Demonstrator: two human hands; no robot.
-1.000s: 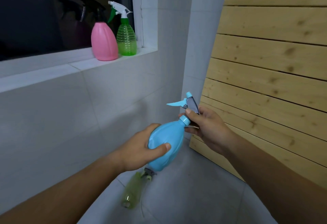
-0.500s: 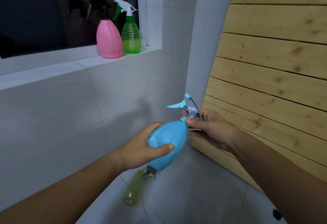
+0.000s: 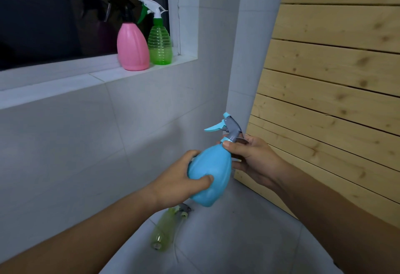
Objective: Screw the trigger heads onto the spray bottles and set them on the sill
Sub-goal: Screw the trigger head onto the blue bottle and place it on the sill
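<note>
My left hand (image 3: 179, 181) wraps the belly of a blue spray bottle (image 3: 208, 176), held tilted in mid-air. My right hand (image 3: 254, 160) pinches the collar at its neck, just under the grey and blue trigger head (image 3: 229, 127) that sits on top. On the white sill (image 3: 108, 74) stand a pink bottle (image 3: 132, 46) with a black trigger head and a green bottle (image 3: 160, 45) with a white and green head, side by side. A yellow-green bottle (image 3: 165, 227) lies on the floor below my hands, a loose grey trigger head (image 3: 184, 208) by its top end.
A pale wooden slat panel (image 3: 335, 100) leans against the wall at the right, close to my right hand. White tiles cover the wall and floor. The dark window pane (image 3: 54, 14) behind the sill reflects the bottles.
My right hand has shifted its grip around the blue bottle's neck, fingers turning at the collar. The view has drifted slightly; the left hand keeps its hold.
</note>
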